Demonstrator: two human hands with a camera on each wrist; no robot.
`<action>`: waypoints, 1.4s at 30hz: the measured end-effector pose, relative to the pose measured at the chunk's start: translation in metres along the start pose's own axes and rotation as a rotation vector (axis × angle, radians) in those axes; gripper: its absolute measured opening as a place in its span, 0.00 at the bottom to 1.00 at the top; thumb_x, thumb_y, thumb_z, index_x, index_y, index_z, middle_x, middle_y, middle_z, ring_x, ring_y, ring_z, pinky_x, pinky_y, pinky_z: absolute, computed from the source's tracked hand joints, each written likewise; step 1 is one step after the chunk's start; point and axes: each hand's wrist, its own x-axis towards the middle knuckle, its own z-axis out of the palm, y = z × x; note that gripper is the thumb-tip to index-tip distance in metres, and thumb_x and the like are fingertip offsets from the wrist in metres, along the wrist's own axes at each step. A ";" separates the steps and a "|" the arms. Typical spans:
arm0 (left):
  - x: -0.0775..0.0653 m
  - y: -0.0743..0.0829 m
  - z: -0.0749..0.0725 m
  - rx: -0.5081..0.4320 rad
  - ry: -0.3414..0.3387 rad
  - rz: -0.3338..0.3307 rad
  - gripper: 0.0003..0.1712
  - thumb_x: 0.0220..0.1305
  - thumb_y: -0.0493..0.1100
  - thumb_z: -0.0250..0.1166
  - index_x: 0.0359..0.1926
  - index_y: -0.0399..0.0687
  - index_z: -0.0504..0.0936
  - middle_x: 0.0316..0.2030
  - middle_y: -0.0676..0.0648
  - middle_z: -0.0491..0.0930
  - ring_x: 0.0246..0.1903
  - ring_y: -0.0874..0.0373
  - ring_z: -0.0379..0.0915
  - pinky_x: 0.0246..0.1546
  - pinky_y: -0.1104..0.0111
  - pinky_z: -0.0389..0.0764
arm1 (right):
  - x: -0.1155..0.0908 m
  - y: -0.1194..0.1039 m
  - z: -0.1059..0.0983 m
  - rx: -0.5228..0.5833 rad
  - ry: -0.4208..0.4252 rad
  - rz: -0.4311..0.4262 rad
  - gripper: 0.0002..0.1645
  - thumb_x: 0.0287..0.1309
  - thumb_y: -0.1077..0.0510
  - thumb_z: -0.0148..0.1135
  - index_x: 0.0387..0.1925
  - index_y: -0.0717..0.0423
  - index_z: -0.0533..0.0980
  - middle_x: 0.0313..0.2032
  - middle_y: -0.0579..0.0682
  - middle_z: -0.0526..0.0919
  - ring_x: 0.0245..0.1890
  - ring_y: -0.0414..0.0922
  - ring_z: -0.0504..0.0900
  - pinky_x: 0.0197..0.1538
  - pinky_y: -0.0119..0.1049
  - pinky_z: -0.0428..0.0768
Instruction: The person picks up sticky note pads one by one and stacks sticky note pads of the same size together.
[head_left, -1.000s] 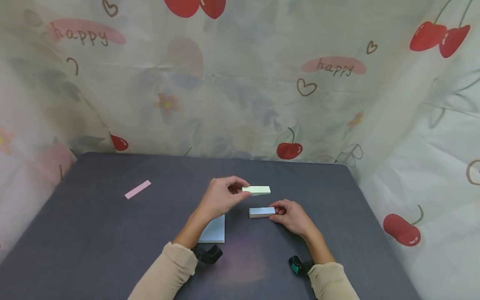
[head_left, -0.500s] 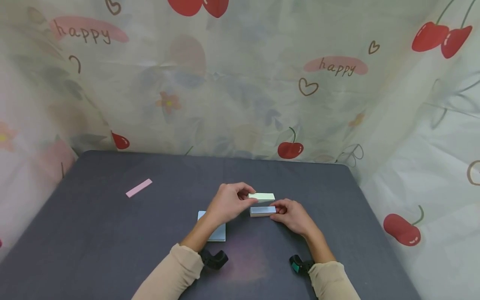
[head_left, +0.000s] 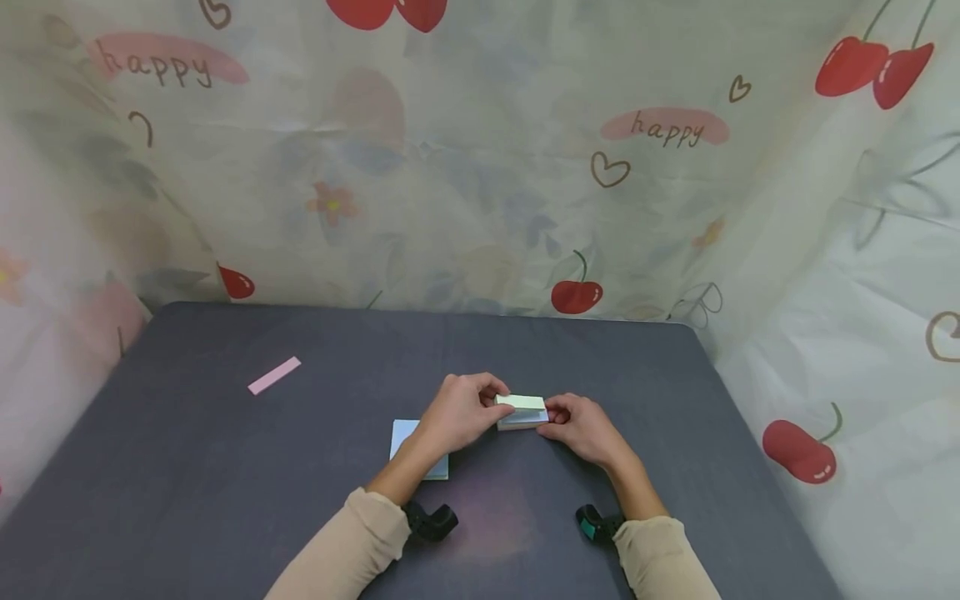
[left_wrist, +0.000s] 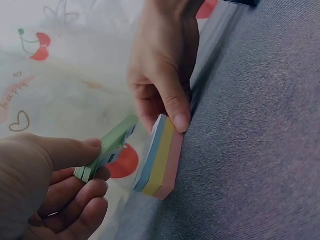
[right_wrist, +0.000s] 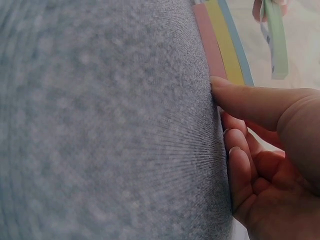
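Note:
My left hand (head_left: 461, 411) pinches a pale green sticky note pad (head_left: 521, 402) between thumb and fingers. In the left wrist view the green pad (left_wrist: 114, 145) is tilted, with a gap between it and a stack of sticky note pads (left_wrist: 162, 162). That stack has blue, yellow and pink layers and lies on the table. My right hand (head_left: 585, 427) grips its right end. In the right wrist view the thumb presses beside the pink layer (right_wrist: 210, 40). The stack's blue top (head_left: 528, 416) is partly covered by the green pad in the head view.
A pink strip-shaped pad (head_left: 274, 376) lies on the dark grey table (head_left: 187, 467) at the far left. Partly under my left forearm is a light blue square pad (head_left: 402, 433). A patterned curtain (head_left: 480, 167) stands behind the table.
My left hand has brought the green pad down and slightly right, from behind the stack to just above it. The right hand keeps its hold on the stack's end.

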 end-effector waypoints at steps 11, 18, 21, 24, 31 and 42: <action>-0.001 -0.001 0.006 0.139 -0.004 0.060 0.11 0.63 0.49 0.73 0.44 0.53 0.88 0.31 0.55 0.87 0.26 0.68 0.75 0.27 0.75 0.76 | 0.001 -0.001 0.001 0.003 0.000 -0.007 0.21 0.58 0.56 0.75 0.50 0.61 0.83 0.37 0.50 0.82 0.34 0.38 0.77 0.39 0.29 0.75; 0.000 0.000 0.009 0.183 0.004 0.086 0.10 0.63 0.49 0.73 0.43 0.52 0.89 0.32 0.53 0.88 0.27 0.67 0.78 0.28 0.75 0.76 | 0.000 -0.001 0.001 0.009 -0.005 -0.007 0.19 0.58 0.57 0.74 0.49 0.60 0.83 0.36 0.51 0.82 0.33 0.39 0.76 0.38 0.29 0.75; 0.000 -0.001 0.011 0.198 0.001 0.090 0.10 0.63 0.49 0.74 0.43 0.53 0.89 0.33 0.53 0.88 0.28 0.67 0.79 0.28 0.75 0.76 | 0.000 0.000 0.001 0.013 -0.006 -0.015 0.18 0.58 0.57 0.75 0.48 0.60 0.84 0.36 0.51 0.81 0.33 0.40 0.76 0.37 0.30 0.74; 0.000 -0.001 0.012 0.205 -0.004 0.083 0.11 0.62 0.49 0.74 0.43 0.54 0.89 0.34 0.53 0.89 0.28 0.67 0.79 0.28 0.75 0.76 | 0.001 0.000 0.001 0.017 -0.003 -0.013 0.17 0.57 0.57 0.75 0.48 0.59 0.84 0.35 0.51 0.81 0.32 0.40 0.76 0.36 0.30 0.74; 0.000 -0.001 0.012 0.223 -0.010 0.066 0.11 0.60 0.48 0.75 0.43 0.53 0.88 0.34 0.53 0.89 0.28 0.67 0.78 0.29 0.74 0.76 | 0.001 0.001 -0.002 0.059 -0.041 -0.001 0.20 0.58 0.55 0.74 0.51 0.58 0.83 0.38 0.51 0.82 0.34 0.39 0.77 0.38 0.30 0.75; 0.000 -0.002 0.012 0.199 -0.035 0.046 0.14 0.59 0.46 0.76 0.45 0.51 0.88 0.39 0.52 0.89 0.32 0.64 0.81 0.33 0.72 0.78 | 0.001 0.007 -0.012 0.209 -0.125 -0.021 0.19 0.60 0.52 0.73 0.52 0.52 0.83 0.38 0.51 0.85 0.35 0.42 0.79 0.40 0.31 0.77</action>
